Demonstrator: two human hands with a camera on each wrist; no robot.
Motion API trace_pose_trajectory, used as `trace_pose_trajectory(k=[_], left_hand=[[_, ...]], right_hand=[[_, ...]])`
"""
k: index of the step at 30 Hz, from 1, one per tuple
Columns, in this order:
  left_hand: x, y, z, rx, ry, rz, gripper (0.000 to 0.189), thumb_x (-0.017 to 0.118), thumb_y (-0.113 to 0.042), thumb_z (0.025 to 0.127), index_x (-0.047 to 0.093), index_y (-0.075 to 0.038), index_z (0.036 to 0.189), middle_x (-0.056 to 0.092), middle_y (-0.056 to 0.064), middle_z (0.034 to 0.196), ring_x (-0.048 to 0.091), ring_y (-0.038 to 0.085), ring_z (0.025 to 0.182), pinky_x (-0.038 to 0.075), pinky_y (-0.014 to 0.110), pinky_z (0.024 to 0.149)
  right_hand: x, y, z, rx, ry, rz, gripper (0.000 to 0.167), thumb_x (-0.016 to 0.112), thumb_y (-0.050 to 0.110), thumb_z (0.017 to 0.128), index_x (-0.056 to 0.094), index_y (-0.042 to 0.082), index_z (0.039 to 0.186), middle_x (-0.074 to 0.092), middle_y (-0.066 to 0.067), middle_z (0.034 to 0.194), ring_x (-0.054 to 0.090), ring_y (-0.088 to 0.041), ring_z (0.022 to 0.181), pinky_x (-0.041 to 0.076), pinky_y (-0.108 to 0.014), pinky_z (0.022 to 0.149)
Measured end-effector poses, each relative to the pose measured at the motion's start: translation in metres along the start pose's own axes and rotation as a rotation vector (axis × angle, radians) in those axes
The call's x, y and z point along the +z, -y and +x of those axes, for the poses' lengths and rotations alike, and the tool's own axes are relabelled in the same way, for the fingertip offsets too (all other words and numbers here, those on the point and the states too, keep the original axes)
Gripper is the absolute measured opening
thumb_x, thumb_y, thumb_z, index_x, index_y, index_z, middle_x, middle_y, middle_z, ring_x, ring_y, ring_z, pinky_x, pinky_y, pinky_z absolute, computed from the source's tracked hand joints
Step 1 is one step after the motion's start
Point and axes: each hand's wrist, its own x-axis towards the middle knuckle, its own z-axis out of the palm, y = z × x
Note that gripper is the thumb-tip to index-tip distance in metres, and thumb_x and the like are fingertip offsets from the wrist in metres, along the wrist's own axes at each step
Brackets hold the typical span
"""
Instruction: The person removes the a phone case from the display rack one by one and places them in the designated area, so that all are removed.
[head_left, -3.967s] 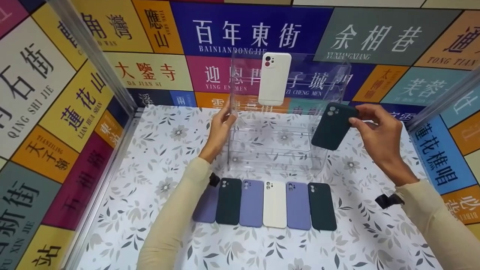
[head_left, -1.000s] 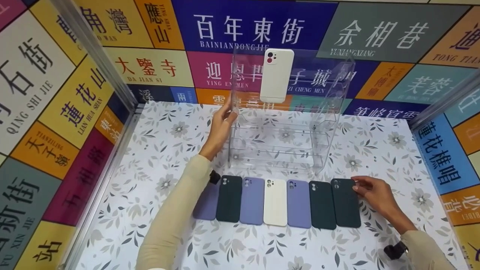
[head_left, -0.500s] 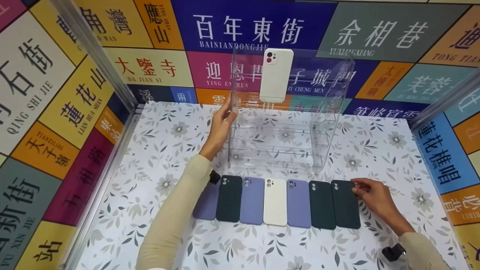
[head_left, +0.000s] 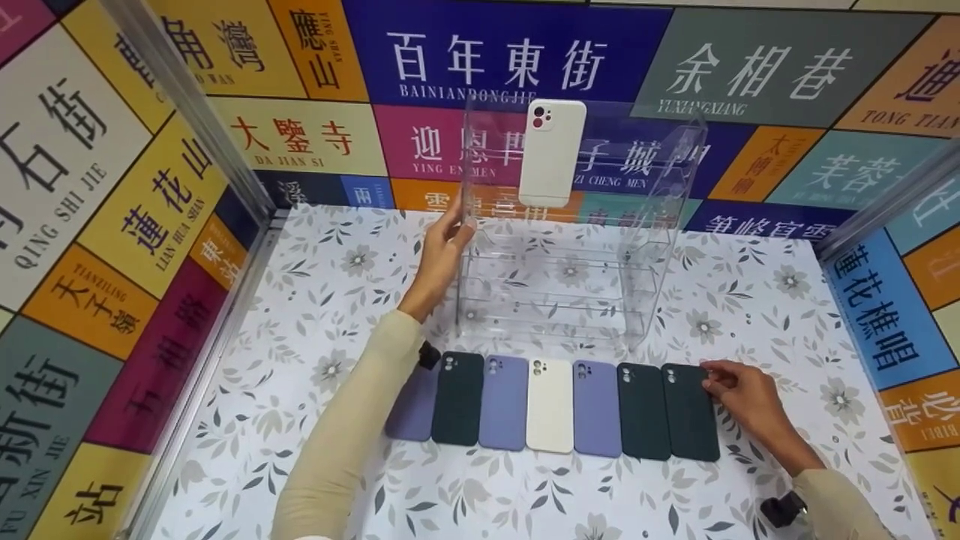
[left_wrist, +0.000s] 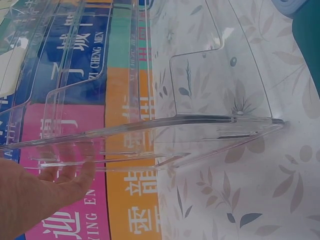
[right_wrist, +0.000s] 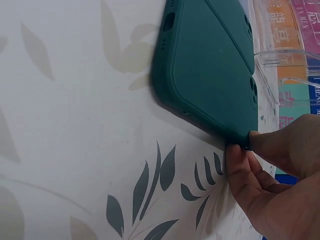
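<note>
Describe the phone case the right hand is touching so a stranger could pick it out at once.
Start at the clear acrylic rack standing on the floral tabletop; right in front of it lies a row of phone cases. Go to the row's far right end: the dark green case, with the right hand touching its top corner. Its identical dark green neighbour lies on its left; nothing lies on its right.

Open tabletop (head_left: 750,300) right of the clear rack (head_left: 562,300); case row (head_left: 551,405) blocks its front.

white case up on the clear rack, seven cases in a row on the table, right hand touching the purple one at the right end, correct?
Not quite: the end case under the right hand is dark green, as the head view shows. The rest stands.
</note>
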Motion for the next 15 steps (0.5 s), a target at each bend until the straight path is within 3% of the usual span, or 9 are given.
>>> trace_pose_trajectory(k=[8, 15], left_hand=[[0.0004, -0.0002, 0.0004, 0.005, -0.004, -0.007, 0.065, 0.058, -0.009, 0.111, 0.038, -0.021, 0.172, 0.047, 0.012, 0.171, 0.061, 0.036, 0.141, 0.05, 0.044, 0.119], [-0.0004, 0.0004, 0.0011, 0.011, 0.005, -0.009, 0.066, 0.055, -0.008, 0.111, 0.035, -0.021, 0.173, 0.042, 0.007, 0.175, 0.057, 0.032, 0.145, 0.05, 0.041, 0.119]], right_hand=[[0.0031, 0.0013, -0.0017, 0.004, -0.018, -0.019, 0.031, 0.076, -0.007, 0.097, 0.073, -0.014, 0.127, 0.076, -0.021, 0.1, 0.069, -0.011, 0.079, 0.055, -0.016, 0.063], [0.0045, 0.004, -0.0032, 0.019, -0.012, -0.02, 0.032, 0.075, -0.006, 0.097, 0.073, -0.014, 0.128, 0.076, -0.02, 0.1, 0.069, -0.019, 0.079, 0.054, -0.017, 0.063]])
